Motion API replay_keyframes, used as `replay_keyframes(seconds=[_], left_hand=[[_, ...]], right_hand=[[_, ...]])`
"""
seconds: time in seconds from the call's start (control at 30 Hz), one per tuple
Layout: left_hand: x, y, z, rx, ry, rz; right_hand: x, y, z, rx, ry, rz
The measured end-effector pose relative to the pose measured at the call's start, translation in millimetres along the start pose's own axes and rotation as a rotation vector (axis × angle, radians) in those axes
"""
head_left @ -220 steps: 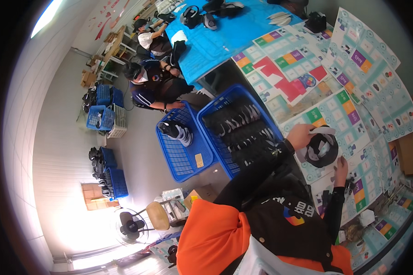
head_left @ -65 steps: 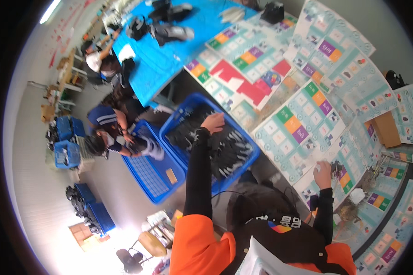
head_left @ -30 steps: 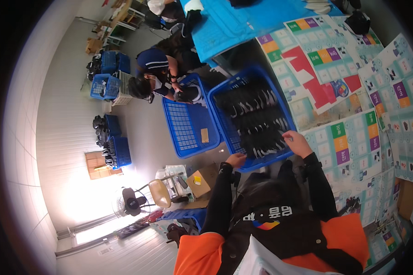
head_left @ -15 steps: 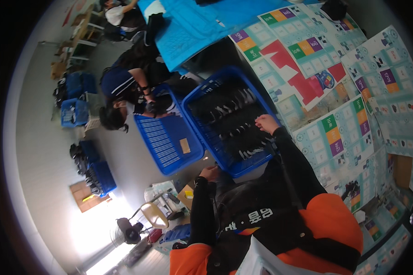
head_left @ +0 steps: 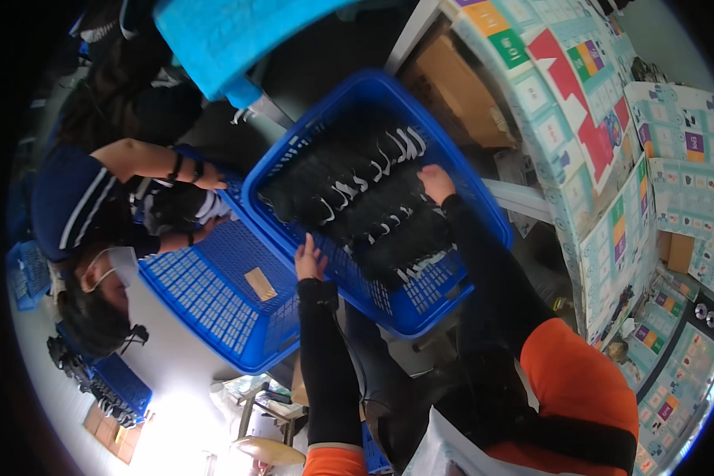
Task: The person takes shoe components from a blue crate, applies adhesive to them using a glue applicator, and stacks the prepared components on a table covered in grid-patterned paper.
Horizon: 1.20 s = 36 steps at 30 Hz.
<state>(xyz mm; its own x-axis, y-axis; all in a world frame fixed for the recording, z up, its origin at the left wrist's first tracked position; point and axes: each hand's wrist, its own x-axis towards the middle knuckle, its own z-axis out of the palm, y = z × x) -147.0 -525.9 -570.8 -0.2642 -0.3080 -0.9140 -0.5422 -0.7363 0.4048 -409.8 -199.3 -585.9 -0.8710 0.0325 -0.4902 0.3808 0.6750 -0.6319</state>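
A large blue plastic basket [head_left: 484,208] stands in front of me, holding rows of soft-looking black items [head_left: 337,163] with white edges; I cannot tell their exact kind. My right hand [head_left: 436,184] is inside its right part, fingers curled in against the black items, and whatever they hold is hidden. Beside the left rim is my left hand [head_left: 311,258], fingers spread with nothing between them; whether it touches the rim is unclear.
At left a co-worker [head_left: 79,198] bends over a second blue basket [head_left: 202,278], which has a brown cardboard piece [head_left: 260,284] in it. A blue-covered table [head_left: 214,40] is ahead. Printed sheets cover a table [head_left: 559,151] at right, above a cardboard box [head_left: 460,87].
My left hand has come up from near my lap to the basket's left rim. My right hand stays in the basket's right part. The view has shifted, bringing basket and co-worker closer.
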Motion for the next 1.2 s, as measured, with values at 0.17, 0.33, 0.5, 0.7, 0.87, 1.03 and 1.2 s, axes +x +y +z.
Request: replay_keyframes(seconds=[0.17,0.33,0.5,0.7,0.87,1.03,1.2], left_hand=[[68,12,-11,-0.019,0.116,0.042],[118,0,-9,0.016,0.192,0.079],[141,-8,30,-0.096,0.184,0.232],[186,-9,41,0.829,0.522,0.133],[175,-6,14,0.547,0.326,0.418],[209,-35,16,-0.037,0.122,0.232],[233,-44,-24,-0.218,0.138,0.265]], right_hand=[[39,-19,68,-0.106,0.052,-0.119],[84,-22,92,-0.175,0.078,-0.200],[148,-5,93,-0.341,0.031,-0.295],[188,-14,123,-0.524,-0.035,-0.222],[162,-42,150,-0.522,-0.047,-0.014],[179,-5,111,-0.555,-0.257,-0.077],[157,-1,117,-0.107,-0.612,-0.060]])
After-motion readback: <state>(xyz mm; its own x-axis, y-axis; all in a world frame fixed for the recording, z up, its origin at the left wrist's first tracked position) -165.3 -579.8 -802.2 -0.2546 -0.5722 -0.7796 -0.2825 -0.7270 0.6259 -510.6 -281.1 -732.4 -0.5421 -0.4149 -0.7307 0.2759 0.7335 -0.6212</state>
